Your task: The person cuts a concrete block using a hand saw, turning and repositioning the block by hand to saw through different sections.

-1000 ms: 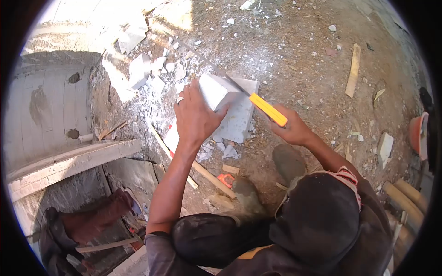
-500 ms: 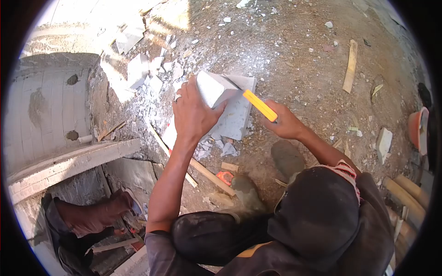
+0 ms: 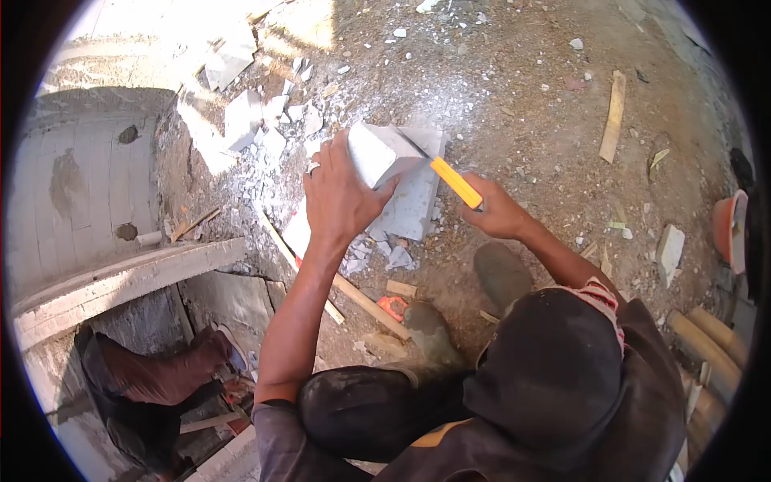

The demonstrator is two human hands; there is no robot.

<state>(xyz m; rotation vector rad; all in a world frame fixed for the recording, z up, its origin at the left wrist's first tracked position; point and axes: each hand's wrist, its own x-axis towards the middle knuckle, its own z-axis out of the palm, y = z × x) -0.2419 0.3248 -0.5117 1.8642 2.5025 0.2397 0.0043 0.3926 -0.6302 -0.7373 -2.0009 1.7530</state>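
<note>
My left hand [image 3: 339,193] grips the left side of a pale block [image 3: 379,154], thumb at its near edge and a ring on one finger. The block rests on a larger pale slab [image 3: 414,210]. My right hand [image 3: 494,210] is closed round the yellow handle [image 3: 456,182] of a saw, to the right of the block. The saw's thin blade [image 3: 411,142] lies against the block's right part, and most of its length is hidden.
Broken pale pieces [image 3: 243,120] lie at the upper left. A wooden stick [image 3: 365,304] and my boots are below the slab. Another person's leg [image 3: 161,369] is at the lower left. Bamboo poles [image 3: 707,345] and an orange container [image 3: 729,231] are at the right.
The saw was drawn back over the far side of the block a second ago; its blade now sits lower in the block. The other person's leg at the lower left has shifted.
</note>
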